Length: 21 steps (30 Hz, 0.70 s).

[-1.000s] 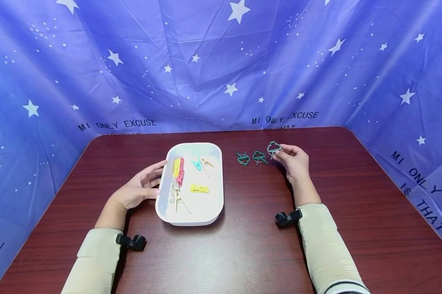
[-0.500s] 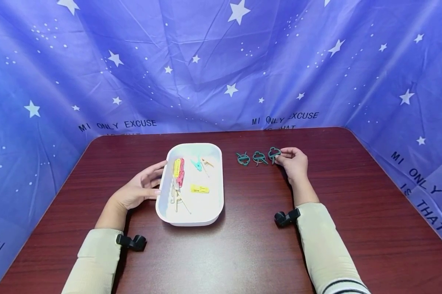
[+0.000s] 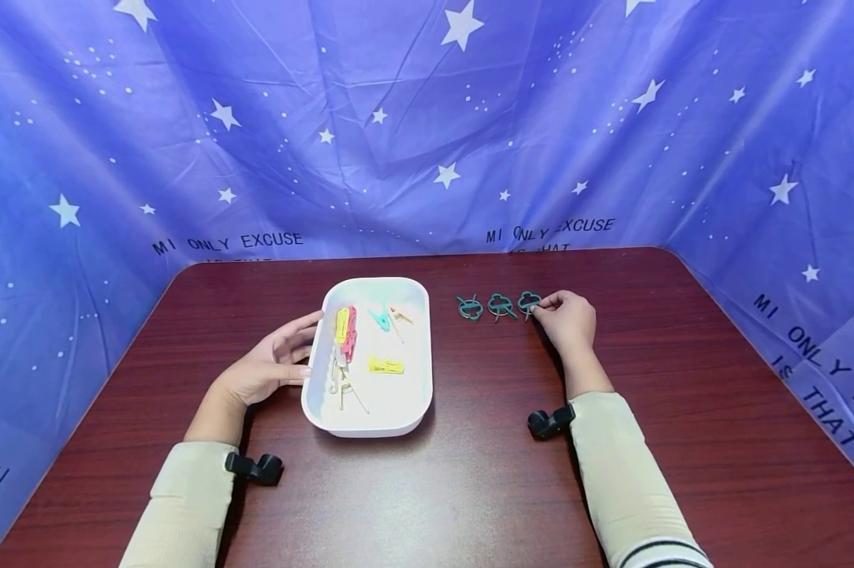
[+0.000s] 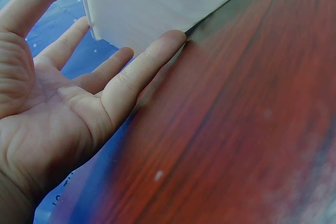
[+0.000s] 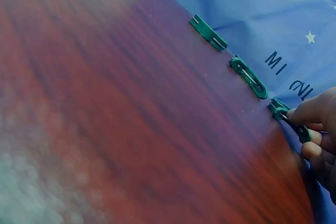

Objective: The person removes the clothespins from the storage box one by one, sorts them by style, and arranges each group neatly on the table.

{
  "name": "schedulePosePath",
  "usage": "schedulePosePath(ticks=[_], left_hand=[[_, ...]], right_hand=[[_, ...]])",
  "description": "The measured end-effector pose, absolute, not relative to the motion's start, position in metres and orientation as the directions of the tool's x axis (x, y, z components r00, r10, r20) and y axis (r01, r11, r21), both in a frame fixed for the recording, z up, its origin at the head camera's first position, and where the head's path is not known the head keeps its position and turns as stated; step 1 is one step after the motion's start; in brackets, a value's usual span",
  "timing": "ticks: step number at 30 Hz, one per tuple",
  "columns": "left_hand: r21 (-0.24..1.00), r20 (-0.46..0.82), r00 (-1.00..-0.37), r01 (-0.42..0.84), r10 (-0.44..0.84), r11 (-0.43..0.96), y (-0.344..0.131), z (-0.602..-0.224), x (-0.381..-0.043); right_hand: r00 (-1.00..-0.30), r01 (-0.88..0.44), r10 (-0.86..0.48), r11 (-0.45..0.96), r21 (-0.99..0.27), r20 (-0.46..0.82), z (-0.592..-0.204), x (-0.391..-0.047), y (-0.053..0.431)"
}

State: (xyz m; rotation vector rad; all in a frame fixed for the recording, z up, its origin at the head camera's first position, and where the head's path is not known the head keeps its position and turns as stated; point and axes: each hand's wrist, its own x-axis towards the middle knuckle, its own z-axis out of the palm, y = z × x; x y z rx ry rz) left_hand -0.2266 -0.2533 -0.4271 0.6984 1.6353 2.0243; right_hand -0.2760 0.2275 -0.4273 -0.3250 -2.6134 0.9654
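Left hand [image 3: 270, 361], fingers nearly straight, touches the side of a white tray [image 3: 407, 402]; behind, the blue curtain [image 3: 398, 205] reads "MI ONLY EXCUSE", the line beneath cut off by the table [image 3: 483, 442]. Inside lie two yellow clips [image 3: 386, 364], pink clips [image 3: 349, 341] overlapping too closely to count, tan pieces [image 3: 344, 386] hard to make out and one turquoise clip [image 3: 380, 318]. Rightward, two green clips [image 3: 500, 304] rest in line, and the right hand [image 3: 570, 322] pinches a third green clip [image 3: 526, 299], partly covering it

Draped booth, room type beyond unclear: star-printed blue cloth [image 3: 391, 71] hung far, left and right round a reddish wood-grain table [image 3: 476, 481].
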Motion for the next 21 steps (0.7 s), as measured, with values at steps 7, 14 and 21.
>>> schedulePosePath(ticks=[7,14,21], left_hand=[[0.980,0.110,-0.774,-0.021,0.623,-0.200,-0.254,-0.428,-0.227],[0.979,0.110,-0.776,-0.023,0.621,-0.202,-0.253,-0.428,-0.227],[0.980,0.110,-0.776,-0.020,0.621,-0.200,-0.253,-0.428,-0.227]], right_hand=[[-0.926,0.099,0.307,0.756,-0.648,0.218,-0.429,-0.276,0.229],[-0.913,0.086,0.331,0.728,-0.680,0.238,-0.427,-0.276,0.227],[-0.878,0.002,0.364,0.654,-0.757,0.312,-0.417,-0.275,0.222]])
